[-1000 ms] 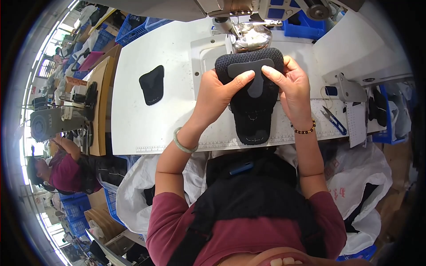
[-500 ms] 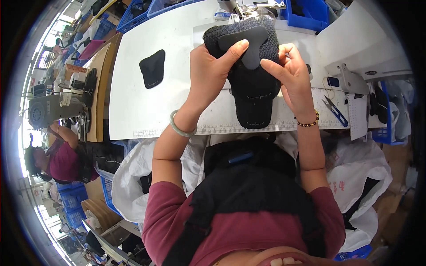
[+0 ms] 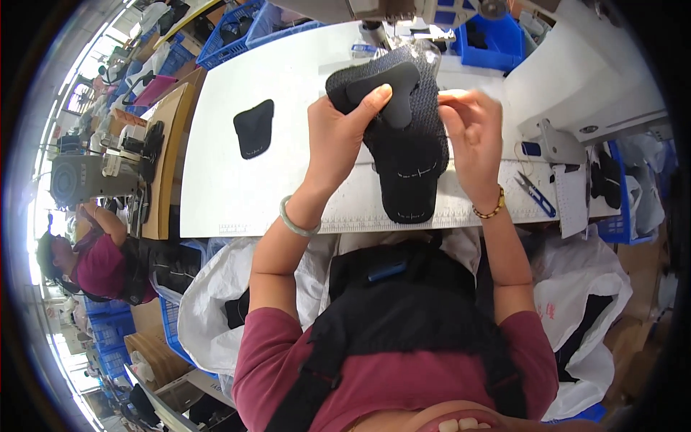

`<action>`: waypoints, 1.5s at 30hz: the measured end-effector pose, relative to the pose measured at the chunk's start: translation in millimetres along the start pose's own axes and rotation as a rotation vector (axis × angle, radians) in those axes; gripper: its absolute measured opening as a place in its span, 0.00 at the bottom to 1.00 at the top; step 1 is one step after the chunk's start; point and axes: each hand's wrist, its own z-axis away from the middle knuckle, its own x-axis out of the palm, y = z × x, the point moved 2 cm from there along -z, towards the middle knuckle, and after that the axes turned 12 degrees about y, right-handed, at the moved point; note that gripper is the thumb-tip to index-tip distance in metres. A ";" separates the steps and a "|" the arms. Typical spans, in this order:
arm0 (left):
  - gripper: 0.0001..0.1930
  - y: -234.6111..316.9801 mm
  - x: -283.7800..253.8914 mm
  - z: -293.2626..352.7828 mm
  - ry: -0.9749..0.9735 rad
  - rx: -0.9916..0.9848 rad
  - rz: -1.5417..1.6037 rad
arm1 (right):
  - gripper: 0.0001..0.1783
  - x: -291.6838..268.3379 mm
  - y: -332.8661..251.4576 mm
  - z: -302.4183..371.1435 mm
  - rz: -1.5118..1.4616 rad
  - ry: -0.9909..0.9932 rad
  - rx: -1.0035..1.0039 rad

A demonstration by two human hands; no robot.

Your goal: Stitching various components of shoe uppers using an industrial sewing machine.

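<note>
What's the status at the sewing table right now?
Left hand and right hand both gripping black fabric piece. Grey patch under left thumb. Sewing machine just beyond.

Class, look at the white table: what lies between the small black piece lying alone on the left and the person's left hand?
Nothing: in the head view only bare white table separates the small black piece from the left hand, which holds the black fabric piece.

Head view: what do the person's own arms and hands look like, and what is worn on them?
Both forearms are bare, with short maroon sleeves at the upper arms. The left hand has a pale green bangle on its wrist; the right hand has a gold-coloured bead bracelet. No gloves.
</note>
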 end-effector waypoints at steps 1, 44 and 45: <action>0.10 -1.4 -0.3 -1.4 -0.009 -0.006 0.029 | 0.20 -15.8 1.2 -4.0 0.435 0.038 -0.506; 0.05 -13.6 13.0 -61.9 -0.070 -0.179 0.400 | 0.22 30.6 -13.1 -40.6 0.834 -0.044 -1.095; 0.05 -13.4 12.6 -61.7 -0.068 -0.180 0.400 | 0.22 31.2 -14.4 -39.9 0.844 -0.039 -1.110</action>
